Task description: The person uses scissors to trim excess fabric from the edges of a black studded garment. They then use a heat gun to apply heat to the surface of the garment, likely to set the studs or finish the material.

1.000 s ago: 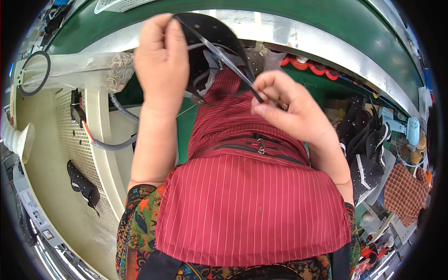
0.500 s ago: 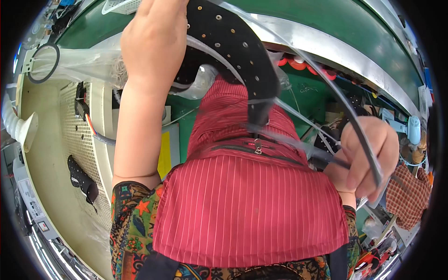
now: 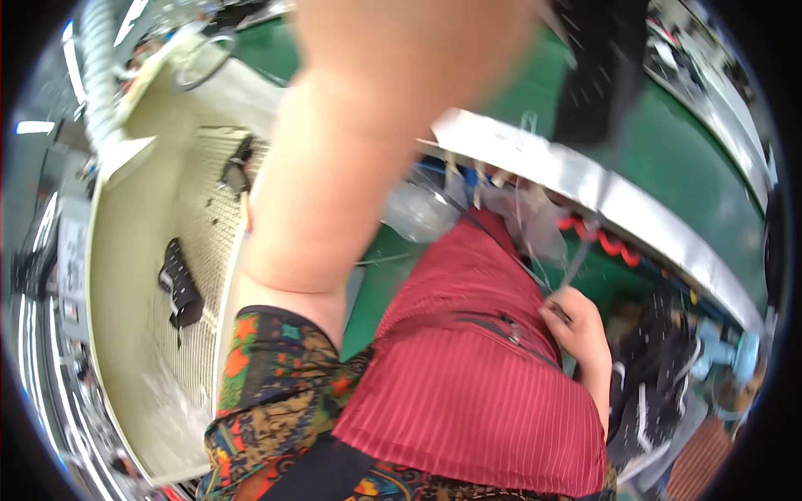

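Note:
My left arm stretches up across the picture, and my left hand (image 3: 426, 42) is smeared by motion at the top edge, its fingers cut off from view. Just right of it a black strip dotted with metal eyelets (image 3: 597, 83) hangs in the air, still held up by that hand. From its lower end a thin grey band (image 3: 578, 263) runs down to my right hand (image 3: 582, 328). The right fingers are curled closed around that band, in front of the red striped apron (image 3: 468, 409).
On the left stands a cream tray with a mesh floor (image 3: 138, 359), where a black studded piece (image 3: 180, 288) lies. A metal-edged green table (image 3: 685, 175) spans the far side. Black pieces (image 3: 652, 367) are heaped at right, near a light-blue device (image 3: 739, 351). Clear plastic bags (image 3: 418, 213) hang beneath the edge.
The view has swung. My left arm has reached farther out and to the right, taking the eyelet strip over the table. My right hand has come inward and lower, still on the band.

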### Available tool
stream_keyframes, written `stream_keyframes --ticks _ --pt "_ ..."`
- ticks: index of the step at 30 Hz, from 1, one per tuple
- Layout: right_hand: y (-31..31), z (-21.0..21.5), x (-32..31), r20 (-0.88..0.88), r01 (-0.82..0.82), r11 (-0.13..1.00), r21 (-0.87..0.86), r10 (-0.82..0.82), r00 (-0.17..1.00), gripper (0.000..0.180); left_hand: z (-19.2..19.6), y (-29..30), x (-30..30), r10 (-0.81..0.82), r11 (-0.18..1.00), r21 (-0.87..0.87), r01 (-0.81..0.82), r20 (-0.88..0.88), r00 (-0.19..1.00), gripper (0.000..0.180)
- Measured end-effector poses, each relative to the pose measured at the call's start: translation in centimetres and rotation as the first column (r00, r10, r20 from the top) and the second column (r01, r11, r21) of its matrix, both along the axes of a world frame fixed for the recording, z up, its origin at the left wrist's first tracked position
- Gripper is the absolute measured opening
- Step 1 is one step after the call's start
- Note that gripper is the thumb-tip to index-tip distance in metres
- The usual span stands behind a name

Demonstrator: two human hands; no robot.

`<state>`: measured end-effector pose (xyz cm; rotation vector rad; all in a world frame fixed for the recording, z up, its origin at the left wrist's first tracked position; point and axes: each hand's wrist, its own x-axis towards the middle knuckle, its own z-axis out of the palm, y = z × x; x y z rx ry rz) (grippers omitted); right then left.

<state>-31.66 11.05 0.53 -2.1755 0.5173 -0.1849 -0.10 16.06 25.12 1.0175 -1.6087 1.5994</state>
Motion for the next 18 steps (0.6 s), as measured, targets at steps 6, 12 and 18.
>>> stream_keyframes --ticks 6,12,18 --pt "-6.4 -6.9 -6.4 0.077 0.475 0.871 -0.127 -0.468 0.88 0.031 -2.2 1.9 -7.8 0.066 0.979 0.205 -0.017 -0.235 0.97 0.013" --pt "-11.6 -3.2 -13.3 0.318 0.585 0.581 -0.567 -0.5 0.805 0.01 -3.2 3.4 -9.4 0.013 0.91 0.391 0.141 -0.367 0.93 0.014" --pt "-10.4 -2.8 -9.9 0.218 0.602 0.731 -0.321 -0.561 0.799 0.01 -2.1 2.3 -6.7 0.032 0.894 0.413 0.174 -0.446 0.894 0.026"
